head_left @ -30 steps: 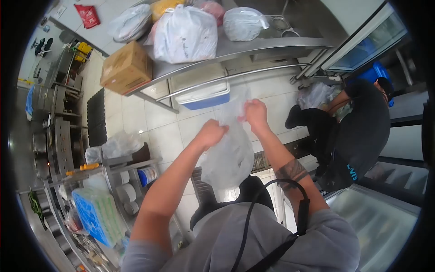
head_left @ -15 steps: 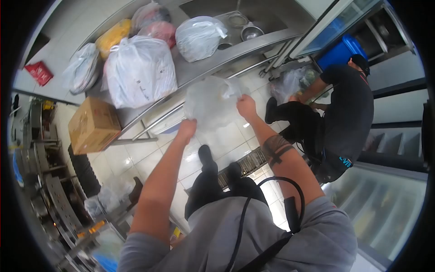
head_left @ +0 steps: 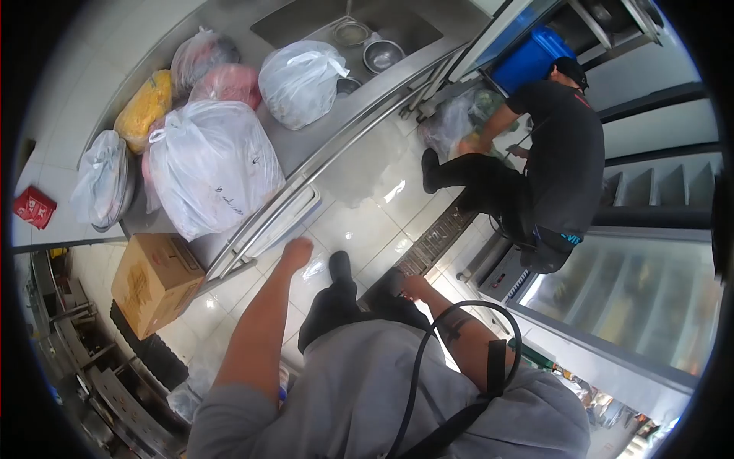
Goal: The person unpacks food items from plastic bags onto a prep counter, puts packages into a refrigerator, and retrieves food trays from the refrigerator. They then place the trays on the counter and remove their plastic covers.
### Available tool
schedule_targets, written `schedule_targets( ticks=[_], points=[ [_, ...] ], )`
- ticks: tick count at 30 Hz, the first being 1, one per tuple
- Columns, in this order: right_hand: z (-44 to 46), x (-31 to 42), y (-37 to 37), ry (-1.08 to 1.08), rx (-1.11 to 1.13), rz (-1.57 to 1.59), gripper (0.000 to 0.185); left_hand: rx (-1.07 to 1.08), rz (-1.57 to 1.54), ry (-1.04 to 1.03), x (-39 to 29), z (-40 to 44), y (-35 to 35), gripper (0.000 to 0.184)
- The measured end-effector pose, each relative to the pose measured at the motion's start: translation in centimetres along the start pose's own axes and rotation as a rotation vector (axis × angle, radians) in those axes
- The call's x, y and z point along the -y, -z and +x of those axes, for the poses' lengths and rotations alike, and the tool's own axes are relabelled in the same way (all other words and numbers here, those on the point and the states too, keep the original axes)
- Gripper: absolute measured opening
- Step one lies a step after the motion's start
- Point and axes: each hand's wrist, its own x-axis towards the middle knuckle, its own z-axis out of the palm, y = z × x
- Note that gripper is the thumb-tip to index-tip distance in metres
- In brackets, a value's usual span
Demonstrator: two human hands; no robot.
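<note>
The steel table [head_left: 297,148] bears the big tied bag [head_left: 218,168], presumably keeping it off the floor [head_left: 348,232]. Beside the table's front edge, a translucent bag [head_left: 358,172] spreads apart from both hands, likely let go: the left hand [head_left: 299,252] is clenched, while whether the right hand [head_left: 414,288] grasps anything, I cannot tell.

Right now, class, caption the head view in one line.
Left hand and right hand above tiled floor, near steel counter bearing plastic bags.

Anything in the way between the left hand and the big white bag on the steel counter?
Yes, in this view: the front edge of the counter and the metal rail cross between left hand and big white bag. Cardboard box sits off to the side.
</note>
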Motion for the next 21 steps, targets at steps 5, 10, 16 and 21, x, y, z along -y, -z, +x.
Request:
schedule_targets(
  ticks=[5, 10, 16, 21],
  points=[
    [-2.1, -4.1, -3.9, 0.132, -0.202, -0.066, 0.012, 0.316, 0.172, -0.001, 3.4, -8.5, -2.6, 0.03],
    [-2.9, -7.1, -0.4, 0.246, -0.819, -0.221, 0.012, 0.411, 0.344, -0.216, 3.8, -12.9, -3.3, 0.034],
    [-4.4, -6.7, 4.0, 0.231, -0.705, 0.555, 0.027, 0.021, -0.178, 0.193, -0.4, -15.7, 0.3, 0.023],
    [-7.0, -8.4, 4.1, 0.356, -0.627, 0.309, 0.023, -0.346, -0.887, 0.52, -10.3, -22.3, 1.7, 0.02]
  ],
)
